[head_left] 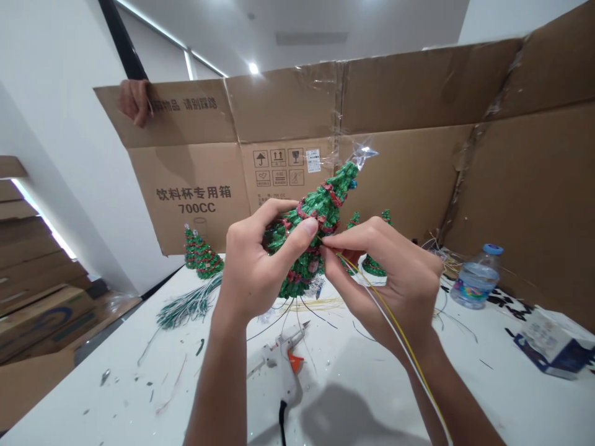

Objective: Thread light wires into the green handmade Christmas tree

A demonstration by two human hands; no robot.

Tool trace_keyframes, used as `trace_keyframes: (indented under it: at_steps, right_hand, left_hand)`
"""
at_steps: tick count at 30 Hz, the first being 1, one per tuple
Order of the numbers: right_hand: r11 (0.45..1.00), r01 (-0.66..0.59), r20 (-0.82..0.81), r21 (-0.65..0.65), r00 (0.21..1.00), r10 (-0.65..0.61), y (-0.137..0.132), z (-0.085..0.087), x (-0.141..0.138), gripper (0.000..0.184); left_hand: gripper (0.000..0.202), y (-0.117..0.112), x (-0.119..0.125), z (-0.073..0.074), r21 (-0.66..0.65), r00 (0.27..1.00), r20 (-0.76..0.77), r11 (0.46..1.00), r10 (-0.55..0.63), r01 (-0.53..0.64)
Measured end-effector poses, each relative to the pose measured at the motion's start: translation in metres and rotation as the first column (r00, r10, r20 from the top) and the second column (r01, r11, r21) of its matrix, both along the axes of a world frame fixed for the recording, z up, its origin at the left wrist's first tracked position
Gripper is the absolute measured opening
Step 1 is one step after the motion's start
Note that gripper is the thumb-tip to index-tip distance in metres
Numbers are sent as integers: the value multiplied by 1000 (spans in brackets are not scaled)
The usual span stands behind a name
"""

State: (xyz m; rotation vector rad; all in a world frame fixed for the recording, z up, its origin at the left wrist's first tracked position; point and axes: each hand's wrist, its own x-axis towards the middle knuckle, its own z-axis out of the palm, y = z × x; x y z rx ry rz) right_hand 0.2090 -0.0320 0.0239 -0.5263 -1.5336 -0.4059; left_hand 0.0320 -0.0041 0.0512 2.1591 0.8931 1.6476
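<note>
My left hand (258, 263) grips a small glittery green tree figure (311, 232) with a red garland wound around it, held tilted, its tip pointing up and to the right. A clear plastic wisp (362, 152) sticks out from the tip. My right hand (376, 279) pinches long yellow and white wires (395, 322) between thumb and fingers, their ends pressed against the tree's side. The wires run down past my right wrist. Below my hands, a white hot glue gun (279, 365) with an orange trigger lies on the white table (116, 396).
Smaller green trees (202, 254) stand at the table's far left, beside a bundle of green-and-white wires (188, 306). A water bottle (476, 279) and a printed box (555, 344) sit right. Another person's hand (134, 101) holds up a tall cardboard sheet (288, 136) behind.
</note>
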Motion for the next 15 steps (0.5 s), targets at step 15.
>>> trace_keyframes:
  at_steps: [15]
  right_hand:
    - [1000,11,22,20,1000,-12,2,1,1,14]
  left_hand:
    - [27,0,0,0,34,998,-41,999,39,-38]
